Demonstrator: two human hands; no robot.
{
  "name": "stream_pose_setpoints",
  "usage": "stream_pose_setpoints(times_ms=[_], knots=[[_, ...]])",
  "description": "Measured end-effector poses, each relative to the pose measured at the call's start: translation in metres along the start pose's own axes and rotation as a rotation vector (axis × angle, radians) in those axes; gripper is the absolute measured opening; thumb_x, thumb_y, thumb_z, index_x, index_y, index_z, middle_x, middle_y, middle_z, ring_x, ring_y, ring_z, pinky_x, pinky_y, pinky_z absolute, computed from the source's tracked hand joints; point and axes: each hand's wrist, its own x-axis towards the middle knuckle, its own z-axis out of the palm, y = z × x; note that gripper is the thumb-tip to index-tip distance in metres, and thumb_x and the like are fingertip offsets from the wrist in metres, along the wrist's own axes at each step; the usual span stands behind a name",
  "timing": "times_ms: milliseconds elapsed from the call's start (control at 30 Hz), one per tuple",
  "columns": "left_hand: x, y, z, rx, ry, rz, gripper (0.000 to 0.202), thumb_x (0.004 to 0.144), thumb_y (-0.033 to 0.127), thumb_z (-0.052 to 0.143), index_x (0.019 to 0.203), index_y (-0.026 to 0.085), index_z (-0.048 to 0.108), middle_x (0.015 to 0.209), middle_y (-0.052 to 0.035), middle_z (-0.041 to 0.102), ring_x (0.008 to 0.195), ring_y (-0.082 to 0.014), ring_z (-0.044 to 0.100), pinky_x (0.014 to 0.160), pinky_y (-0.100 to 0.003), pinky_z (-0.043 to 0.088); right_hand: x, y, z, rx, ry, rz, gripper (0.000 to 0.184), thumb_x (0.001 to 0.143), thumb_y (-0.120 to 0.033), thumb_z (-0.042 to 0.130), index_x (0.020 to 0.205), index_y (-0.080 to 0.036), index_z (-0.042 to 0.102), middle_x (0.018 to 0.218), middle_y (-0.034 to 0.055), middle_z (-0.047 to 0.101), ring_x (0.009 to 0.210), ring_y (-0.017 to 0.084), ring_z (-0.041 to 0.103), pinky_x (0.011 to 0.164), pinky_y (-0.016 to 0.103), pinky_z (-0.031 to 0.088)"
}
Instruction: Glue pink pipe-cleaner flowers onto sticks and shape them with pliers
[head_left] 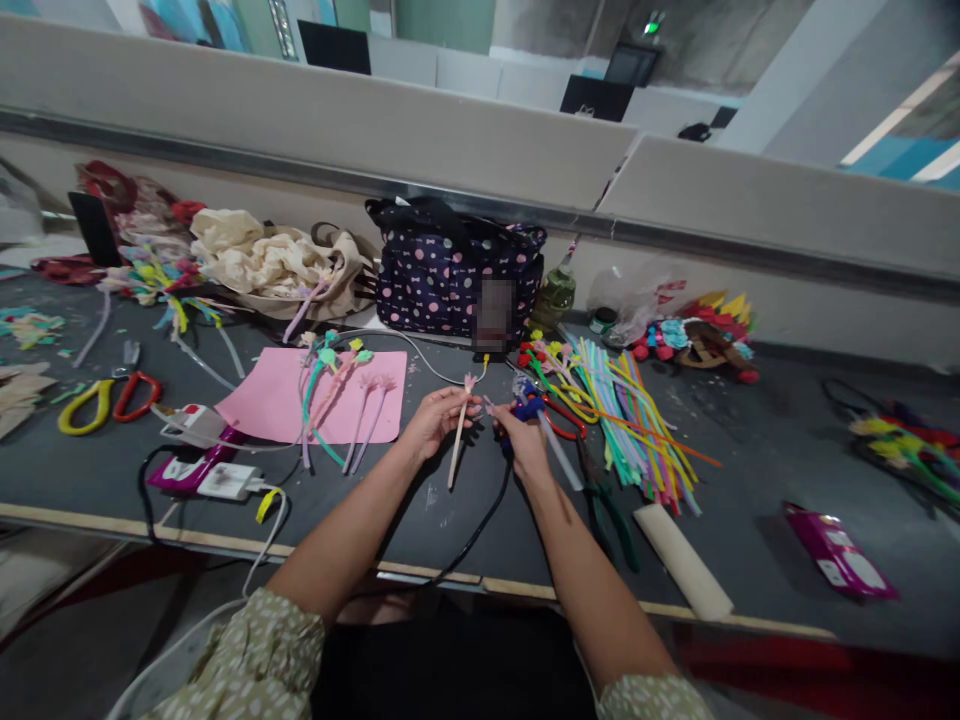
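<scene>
Left hand (442, 418) pinches a pale stem (455, 455), pink flower end up. Right hand (529, 445) grips blue hot-glue gun (529, 407), nozzle near stem.

Matt stick (456, 450), matt tabletop (750, 440), smooth pink paper-like sheet (262, 395), cloth bag (427, 270), rumpled cream cloth (270, 260), glossy plastic-looking packet (838, 555).

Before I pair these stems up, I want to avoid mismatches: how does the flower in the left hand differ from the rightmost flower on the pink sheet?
The held flower has a pale beige stem; the sheet flower has a lilac one. The held flower is in the left hand; the sheet flower lies across the pink sheet's edge. Both have pinkish tufted heads.
</scene>
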Motion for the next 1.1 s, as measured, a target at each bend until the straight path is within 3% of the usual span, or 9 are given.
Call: stream_pose_setpoints(times_ms=[100,333,633,833,1100], knots=[[-0.004,-0.001,0.004,0.021,-0.068,-0.015,0.021,0.073,0.025,0.077,0.083,0.011,0.064,0.096,-0.0118,0.073,0.075,-0.0152,0.069,0.063,-0.025,0.057,-0.002,-0.006,0.002,0.298,0.021,0.114,0.039,0.054,-0.031,0.082,0.077,-0.021,0.053,0.063,-0.0048,0.065,0.055,0.014,0.060,0.047,0.023,0.040],[-0.006,-0.003,0.006,0.060,-0.124,-0.026,0.022,0.074,0.027,0.077,0.083,0.011,0.064,0.102,-0.0135,0.073,0.089,-0.0203,0.071,0.071,-0.027,0.057,-0.006,-0.007,0.006,0.419,-0.007,0.141,0.036,0.054,-0.023,0.083,0.077,-0.019,0.056,0.062,-0.0035,0.067,0.055,0.013,0.063,0.045,0.020,0.044],[-0.003,-0.003,0.001,0.058,-0.139,-0.020,0.020,0.075,0.026,0.075,0.084,0.011,0.065,0.101,-0.0143,0.073,0.087,-0.0210,0.072,0.074,-0.028,0.057,-0.009,-0.010,0.005,0.411,-0.090,0.137,0.034,0.055,-0.022,0.084,0.076,-0.019,0.059,0.068,-0.0031,0.068,0.061,0.014,0.066,0.046,0.020,0.047],[-0.002,-0.003,-0.002,0.023,-0.161,-0.038,0.019,0.075,0.024,0.075,0.084,0.011,0.063,0.096,-0.0130,0.074,0.084,-0.0207,0.072,0.071,-0.028,0.058,-0.011,-0.011,0.003,0.282,-0.167,0.107,0.029,0.061,-0.030,0.082,0.083,-0.017,0.067,0.079,0.0017,0.071,0.062,0.014,0.065,0.046,0.021,0.044],[-0.001,-0.002,-0.003,0.050,-0.129,-0.076,0.019,0.074,0.023,0.074,0.083,0.011,0.063,0.090,-0.0122,0.073,0.079,-0.0191,0.072,0.067,-0.027,0.058,-0.014,-0.017,0.002,0.143,-0.126,0.003,0.023,0.064,-0.035,0.076,0.076,-0.017,0.068,0.066,-0.0002,0.067,0.061,0.015,0.061,0.051,0.023,0.043]])
